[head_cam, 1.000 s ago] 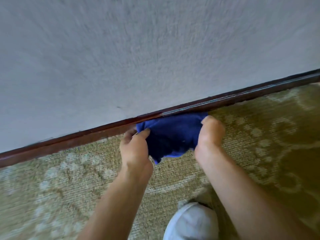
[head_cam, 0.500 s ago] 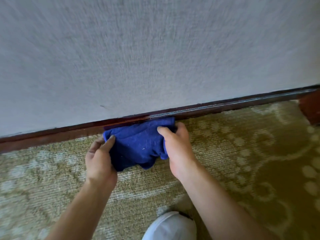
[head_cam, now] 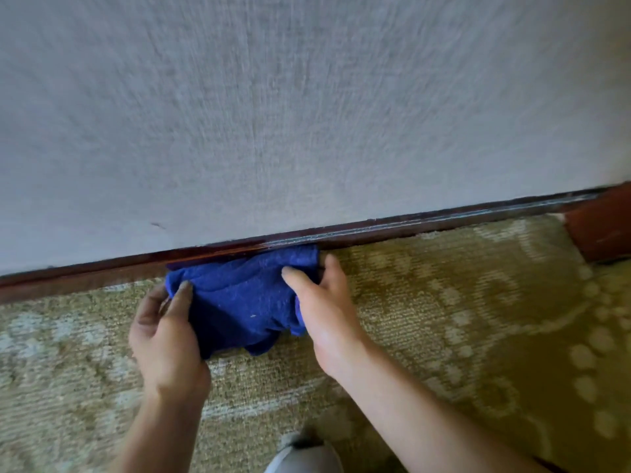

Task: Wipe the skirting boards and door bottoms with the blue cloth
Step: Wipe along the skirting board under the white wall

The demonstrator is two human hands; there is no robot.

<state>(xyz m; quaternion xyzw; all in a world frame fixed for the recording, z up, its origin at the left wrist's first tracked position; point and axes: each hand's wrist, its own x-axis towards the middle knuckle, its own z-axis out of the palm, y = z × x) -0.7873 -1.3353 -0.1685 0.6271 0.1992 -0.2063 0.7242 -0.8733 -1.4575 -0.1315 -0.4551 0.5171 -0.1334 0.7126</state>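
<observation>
A bunched blue cloth [head_cam: 239, 295] is pressed against the dark red-brown skirting board [head_cam: 426, 227] that runs along the foot of the grey wall. My left hand [head_cam: 164, 332] grips the cloth's left edge, thumb on top. My right hand [head_cam: 324, 308] holds its right edge, thumb on the cloth and fingers curled behind it. The cloth's upper edge covers part of the board. Right of the cloth, the board's top shows a pale dusty line.
A textured grey wall [head_cam: 307, 114] fills the upper half. Patterned olive carpet [head_cam: 478, 336] covers the floor. A red-brown wooden frame or door bottom [head_cam: 601, 227] stands at the far right. A pale shoe tip [head_cam: 304, 455] shows at the bottom.
The view has shifted right along the wall, bringing the red-brown piece at the far right into sight. Both hands still hold the cloth on the board.
</observation>
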